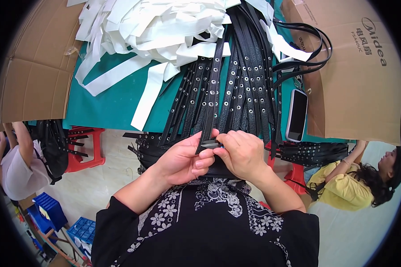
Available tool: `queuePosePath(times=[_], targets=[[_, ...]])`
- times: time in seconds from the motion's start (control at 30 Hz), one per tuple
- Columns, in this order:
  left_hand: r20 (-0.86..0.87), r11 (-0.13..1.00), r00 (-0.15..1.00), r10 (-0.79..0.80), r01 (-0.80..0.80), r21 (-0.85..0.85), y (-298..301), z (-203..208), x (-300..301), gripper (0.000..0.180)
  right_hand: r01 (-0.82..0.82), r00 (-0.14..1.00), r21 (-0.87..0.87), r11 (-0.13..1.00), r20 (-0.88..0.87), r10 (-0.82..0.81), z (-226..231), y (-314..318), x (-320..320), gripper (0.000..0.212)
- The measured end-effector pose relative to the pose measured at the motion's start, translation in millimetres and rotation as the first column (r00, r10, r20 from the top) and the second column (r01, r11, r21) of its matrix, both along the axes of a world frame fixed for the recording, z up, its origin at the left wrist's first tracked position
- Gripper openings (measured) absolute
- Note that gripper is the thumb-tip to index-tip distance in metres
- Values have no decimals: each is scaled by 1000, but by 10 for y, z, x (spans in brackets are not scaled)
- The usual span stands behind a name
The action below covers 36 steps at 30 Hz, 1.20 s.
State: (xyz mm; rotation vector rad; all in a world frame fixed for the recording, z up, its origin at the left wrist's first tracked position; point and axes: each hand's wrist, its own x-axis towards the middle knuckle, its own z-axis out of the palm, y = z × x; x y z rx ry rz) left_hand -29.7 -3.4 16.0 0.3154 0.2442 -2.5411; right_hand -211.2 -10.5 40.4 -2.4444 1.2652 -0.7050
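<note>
In front of my chest, my left hand (186,159) is closed on the tip of a black leather strap (208,116) with silver eyelets. The strap runs up over the table's edge into a pile of similar straps (249,89). My right hand (243,153) is closed on a small tool with a grey metal, blade-like end (210,144); the fingers hide the rest, so its exact kind is unclear. That metal end lies at the strap's tip, between my two hands.
White strips (160,26) are heaped on the green tabletop (98,107). A phone (297,115) lies right of the straps. Cardboard (356,80) stands on both sides. Co-workers sit at left (24,169) and right (347,187). Blue crates (51,209) stand at lower left.
</note>
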Motion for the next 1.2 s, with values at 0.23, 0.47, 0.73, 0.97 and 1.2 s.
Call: queuePosePath(times=[0.23,0.47,0.73,0.97,1.2], targets=[[83,1000,997,1,2,-31,-8,44,20,27,-21,999,83,996,35,18,3,-10,26,22],[172,999,985,16,-8,-43,-30,77,27,26,-37,997,166,985,73,25,32,-29,43,20],[160,999,987,-15,20,-30,-44,66,26,26,-96,994,193,977,68,84,27,-64,17,21],[221,1000,975,-11,16,-21,-36,88,26,24,-97,995,189,977,10,97,45,-76,17,21],[208,996,978,6,13,-89,-25,66,-1,24,-5,931,360,933,343,-127,-89,-7,-11,24]])
